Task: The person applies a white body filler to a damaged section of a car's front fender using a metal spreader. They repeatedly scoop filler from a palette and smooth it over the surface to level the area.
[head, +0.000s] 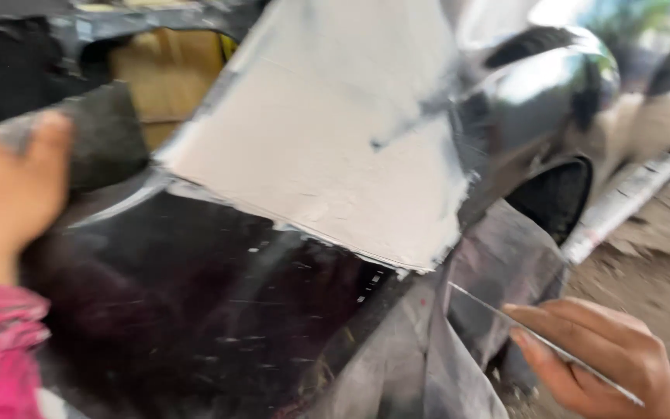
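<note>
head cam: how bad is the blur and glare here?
Head view: motion blur smears the whole frame; the left hand and its dark sanding pad are softest. The right hand with the thin blade is somewhat sharper. Daylight glares off the shiny car panel, top right; the white filler patch reads flat.
</note>
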